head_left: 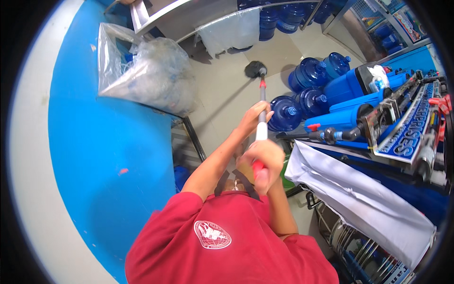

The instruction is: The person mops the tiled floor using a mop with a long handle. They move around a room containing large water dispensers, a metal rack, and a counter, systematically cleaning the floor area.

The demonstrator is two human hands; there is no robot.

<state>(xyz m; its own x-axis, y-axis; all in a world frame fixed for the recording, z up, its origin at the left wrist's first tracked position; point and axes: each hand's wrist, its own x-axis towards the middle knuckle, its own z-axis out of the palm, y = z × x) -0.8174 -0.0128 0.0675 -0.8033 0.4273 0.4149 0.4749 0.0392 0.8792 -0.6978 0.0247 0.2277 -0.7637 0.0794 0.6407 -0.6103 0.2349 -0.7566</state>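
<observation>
A mop with a grey pole (263, 97) runs away from my body over the tiled floor. Its dark, shaggy mop head (253, 70) rests on the floor at the far end. My left hand (255, 117) is closed around the pole midway along. Nearer my chest, my right hand (265, 160) grips the handle by its red end and looks blurred. Just right of the pole stand several blue water jugs (284, 112).
Along the left wall, a clear plastic bag (151, 71) bulges over the blue surface (113, 165). Blue filter housings (340, 120) and pipes crowd the right side, above a white sheet (354, 199) and a wire rack (359, 241). More jugs (289, 19) stand under the far counter.
</observation>
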